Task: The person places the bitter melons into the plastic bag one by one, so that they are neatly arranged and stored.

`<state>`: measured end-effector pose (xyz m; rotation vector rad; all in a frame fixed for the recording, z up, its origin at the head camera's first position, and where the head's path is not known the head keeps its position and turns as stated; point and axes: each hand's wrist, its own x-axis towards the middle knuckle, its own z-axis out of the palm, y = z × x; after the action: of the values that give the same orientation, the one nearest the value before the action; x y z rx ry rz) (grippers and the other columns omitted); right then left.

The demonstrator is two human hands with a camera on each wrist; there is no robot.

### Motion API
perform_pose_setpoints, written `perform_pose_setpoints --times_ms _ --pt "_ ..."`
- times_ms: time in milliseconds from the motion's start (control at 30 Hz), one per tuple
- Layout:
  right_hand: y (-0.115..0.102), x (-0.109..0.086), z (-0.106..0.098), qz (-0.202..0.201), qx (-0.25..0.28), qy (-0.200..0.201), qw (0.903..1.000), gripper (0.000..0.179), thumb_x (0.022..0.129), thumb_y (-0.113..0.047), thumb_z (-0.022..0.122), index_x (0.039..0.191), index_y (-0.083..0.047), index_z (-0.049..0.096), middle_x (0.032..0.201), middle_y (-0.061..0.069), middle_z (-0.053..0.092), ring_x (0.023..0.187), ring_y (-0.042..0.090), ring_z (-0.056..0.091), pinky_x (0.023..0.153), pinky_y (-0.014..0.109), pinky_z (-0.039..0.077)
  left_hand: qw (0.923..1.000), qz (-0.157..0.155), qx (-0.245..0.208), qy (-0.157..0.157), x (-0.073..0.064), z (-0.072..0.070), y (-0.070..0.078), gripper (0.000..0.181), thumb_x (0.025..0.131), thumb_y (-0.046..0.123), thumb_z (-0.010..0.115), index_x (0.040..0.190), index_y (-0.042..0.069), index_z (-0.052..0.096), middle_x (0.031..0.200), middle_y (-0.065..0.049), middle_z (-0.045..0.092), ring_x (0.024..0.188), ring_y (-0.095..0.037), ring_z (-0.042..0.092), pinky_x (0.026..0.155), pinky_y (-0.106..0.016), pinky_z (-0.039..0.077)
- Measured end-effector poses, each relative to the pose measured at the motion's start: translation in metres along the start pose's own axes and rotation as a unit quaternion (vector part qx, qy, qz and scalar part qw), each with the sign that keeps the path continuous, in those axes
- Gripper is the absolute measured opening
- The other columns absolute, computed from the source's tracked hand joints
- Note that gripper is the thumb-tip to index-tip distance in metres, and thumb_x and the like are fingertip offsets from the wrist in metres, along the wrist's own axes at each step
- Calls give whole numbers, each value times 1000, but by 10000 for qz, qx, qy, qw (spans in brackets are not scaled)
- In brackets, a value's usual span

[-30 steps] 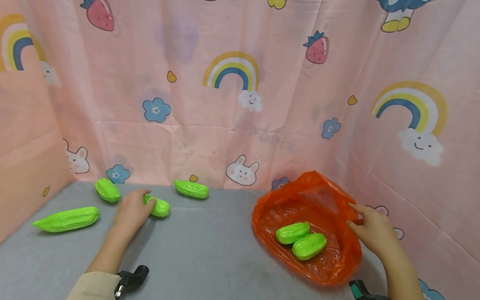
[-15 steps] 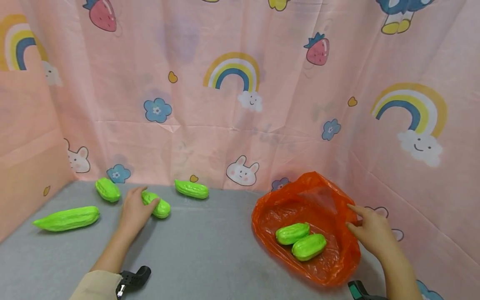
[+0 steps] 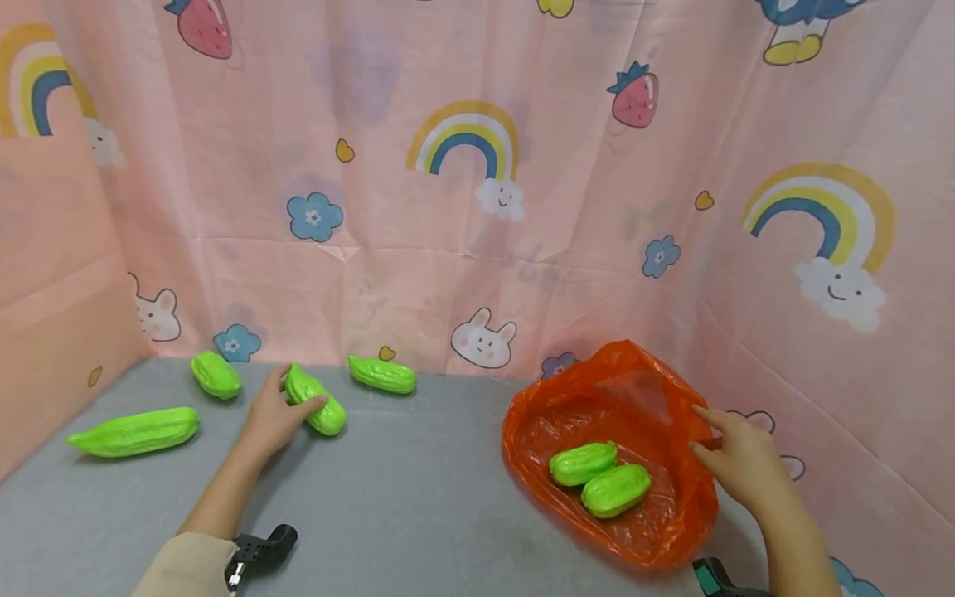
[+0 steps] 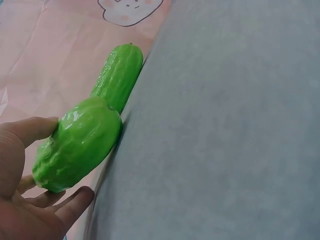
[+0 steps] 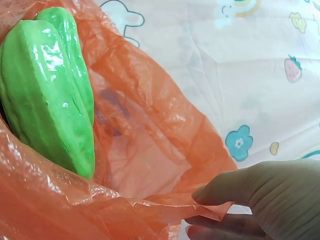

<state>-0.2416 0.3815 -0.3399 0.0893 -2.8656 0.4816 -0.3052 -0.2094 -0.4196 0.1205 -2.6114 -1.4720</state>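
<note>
My left hand grips a bright green, bumpy bitter melon between thumb and fingers. In the left wrist view the held bitter melon is ridged and glossy, and it overlaps another one behind it. On the right, my right hand pinches the rim of an orange-red plastic bag. The bag's mouth gapes open, with two bitter melons lying side by side inside. Up close in the right wrist view, thumb and fingers nip a fold of the thin bag.
Farther left on the grey table lie a long pointed bitter melon and a shorter one. Another bitter melon rests near the back edge. A pink printed curtain encloses the back and sides.
My left hand has taken hold of the bitter melon and turned it, so its far end now points up more steeply. The right hand keeps its grip on the bag, nearly still.
</note>
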Motion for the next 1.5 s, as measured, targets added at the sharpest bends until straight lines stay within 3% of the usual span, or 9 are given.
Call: perform_pose_setpoints --times_ms 200,433,600,733,900,1100,1233,1367,1500 --pt "1 -1 0 0 47 -15 10000 57 88 -9 73 136 12 53 121 41 60 89 44 73 70 50 62 9998 171 -19 -65 0 1 1 93 95 29 69 162 3 10 162 -32 23 140 -52 38 110 -60 40" --pt "1 -2 2 11 113 -22 9999 56 88 -10 72 137 12 53 121 39 62 91 44 73 69 48 62 9993 276 -67 -243 -2 1 5 91 96 25 68 164 11 9 158 -36 28 135 -54 45 105 -59 46" --pt "2 -1 1 10 83 6 10000 57 88 -10 73 137 12 53 121 39 61 91 44 72 70 50 62 9984 496 -95 -259 -1 5 9 90 94 16 67 164 10 10 156 -37 31 133 -55 48 107 -58 47" --pt "3 -2 1 17 45 11 10000 57 88 -10 73 137 12 53 122 40 60 91 44 72 71 51 62 9985 389 -204 -326 0 9 13 93 94 16 68 163 4 7 155 -38 31 135 -54 46 107 -58 47" --pt "2 -2 1 52 37 39 10000 57 89 -10 73 137 12 53 122 40 61 90 44 72 71 51 62 9987 281 -253 -330 -3 13 21 88 92 16 70 160 2 16 156 -36 31 135 -52 47 106 -57 48" --pt "2 -2 1 15 33 97 9999 57 88 -10 73 137 12 54 122 40 60 90 44 72 70 51 62 9971 621 -282 -351 -6 18 28 84 89 12 71 159 1 25 150 -36 43 133 -50 50 107 -57 47" --pt "2 -3 1 -35 50 114 9999 56 88 -11 73 136 11 54 121 40 60 90 44 72 70 51 62 9946 883 -360 -402 -6 22 30 81 90 10 70 159 9 29 148 -34 45 126 -50 57 98 -51 55" --pt "2 -3 0 -30 52 85 9999 56 88 -11 73 136 12 54 121 40 60 90 44 72 70 51 61 9935 934 -439 -476 -5 27 32 80 92 16 72 160 15 30 146 -32 47 118 -50 63 85 -42 60" --pt "1 -3 1 -46 67 90 9999 56 88 -10 73 136 12 55 123 40 60 91 44 72 70 51 61 9924 947 -596 -513 -5 31 36 82 92 22 74 159 9 28 149 -32 46 122 -48 61 90 -45 59"
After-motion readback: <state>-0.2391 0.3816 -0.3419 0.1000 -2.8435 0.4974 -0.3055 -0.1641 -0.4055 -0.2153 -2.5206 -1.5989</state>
